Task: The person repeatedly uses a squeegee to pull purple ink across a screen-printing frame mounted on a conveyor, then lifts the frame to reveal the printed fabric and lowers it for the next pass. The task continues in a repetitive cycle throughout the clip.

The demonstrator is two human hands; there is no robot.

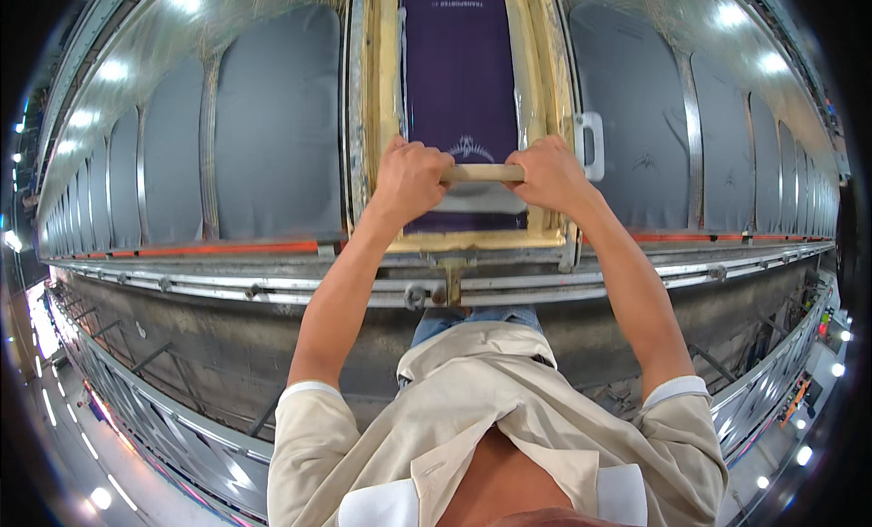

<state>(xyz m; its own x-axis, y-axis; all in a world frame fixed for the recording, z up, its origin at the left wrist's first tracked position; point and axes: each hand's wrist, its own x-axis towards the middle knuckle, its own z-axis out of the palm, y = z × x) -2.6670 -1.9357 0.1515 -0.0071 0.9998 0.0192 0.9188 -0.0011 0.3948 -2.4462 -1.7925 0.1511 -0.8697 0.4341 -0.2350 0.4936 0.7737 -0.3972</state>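
Squeegee: a pale wooden bar, positioned crosswise inside the printing frame, near the frame's front end and close to the front edge of the tabletop. The bar runs roughly parallel to that edge. A grey band shows directly beneath it; this is possibly the blade, but the view from above does not settle the point.

Left hand: fingers wrapped around the left end of the bar. Right hand: fingers wrapped around the right end. A section of bare wood is exposed between the two grips. Both forearms extend over the front edge of the tabletop.

Frame: yellowish, rectangular, with its long sides running from the front edge toward the rear edge. It encloses a dark purple panel, which carries a pale emblem just behind the bar. A white loop handle is located on the frame's right side.

Tabletop: dark grey sheets lie in a row on both sides of the frame, continuing toward the left and right ends. An orange strip and a metal rail follow the front edge.
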